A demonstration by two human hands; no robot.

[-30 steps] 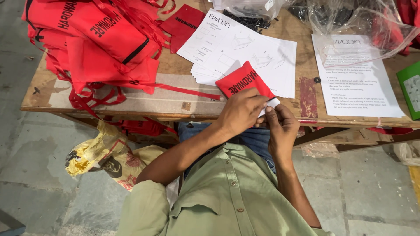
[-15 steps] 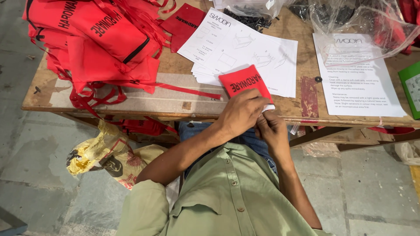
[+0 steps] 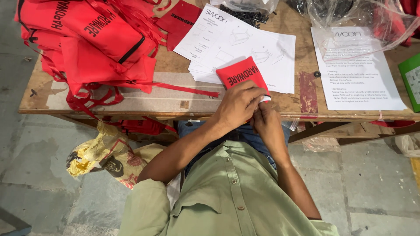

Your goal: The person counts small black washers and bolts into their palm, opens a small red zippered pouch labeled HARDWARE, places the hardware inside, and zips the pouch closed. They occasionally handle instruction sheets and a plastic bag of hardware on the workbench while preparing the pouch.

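A small red fabric pouch (image 3: 243, 73) with black lettering lies at the near edge of the wooden table (image 3: 175, 65), on top of a stack of white instruction sheets (image 3: 236, 41). My left hand (image 3: 238, 105) covers the pouch's near end and grips it. Pressed against it from the right, my right hand (image 3: 266, 124) pinches the same end, where a bit of white paper (image 3: 266, 98) shows between the fingers. The opening of the pouch is hidden by my fingers.
A heap of red drawstring bags (image 3: 87, 39) fills the table's left side. A printed sheet (image 3: 361, 70) under clear plastic bags (image 3: 363, 22) lies at the right, beside a green box (image 3: 412, 85). Black screws (image 3: 245, 15) lie at the back. A yellow sack (image 3: 103, 157) sits on the floor.
Both hands have drawn closer together at the pouch's near end. The pouch has shifted slightly and the white paper is mostly covered now.
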